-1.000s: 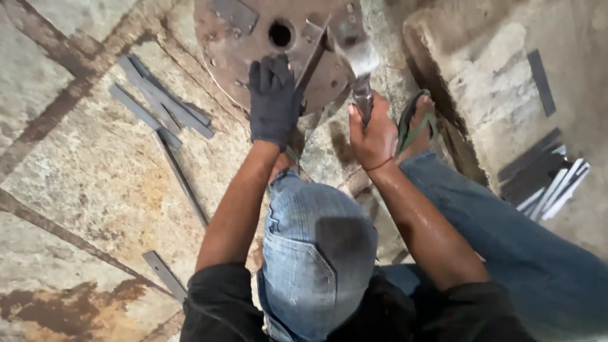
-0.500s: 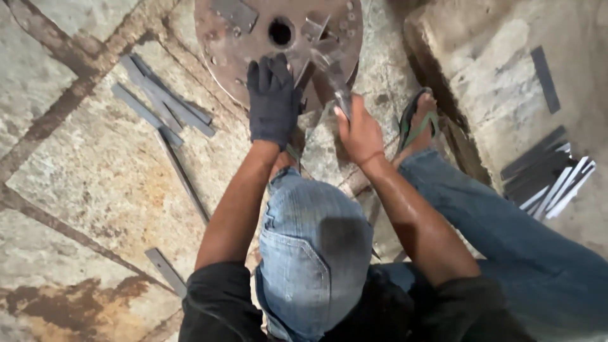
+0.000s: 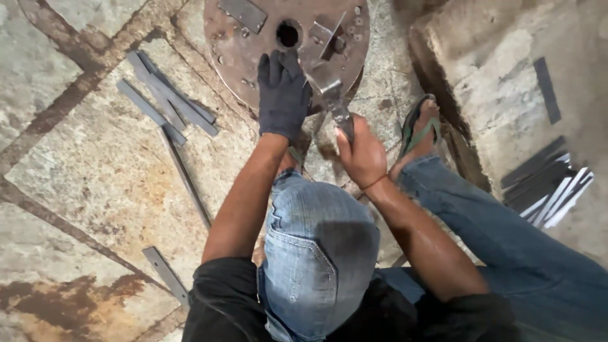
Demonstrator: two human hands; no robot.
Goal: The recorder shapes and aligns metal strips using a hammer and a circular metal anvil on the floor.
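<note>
Stained concrete floor, rusty round steel disc (image 3: 253, 38) with centre hole. Hammer (image 3: 330, 88) head now down on disc, lower than half-second ago; bare right hand (image 3: 361, 155) clenches handle. Gloved left hand (image 3: 282, 95) presses flat on disc edge. Grey flat strips (image 3: 168, 98) left of disc.

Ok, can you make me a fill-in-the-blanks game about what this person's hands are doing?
1. The left hand wears a dark ____.
2. The right hand grips the handle of a ____.
3. The round metal disc has a ____ in its middle.
4. The foot wears a green ____.

Missing words: glove; hammer; hole; sandal
</note>
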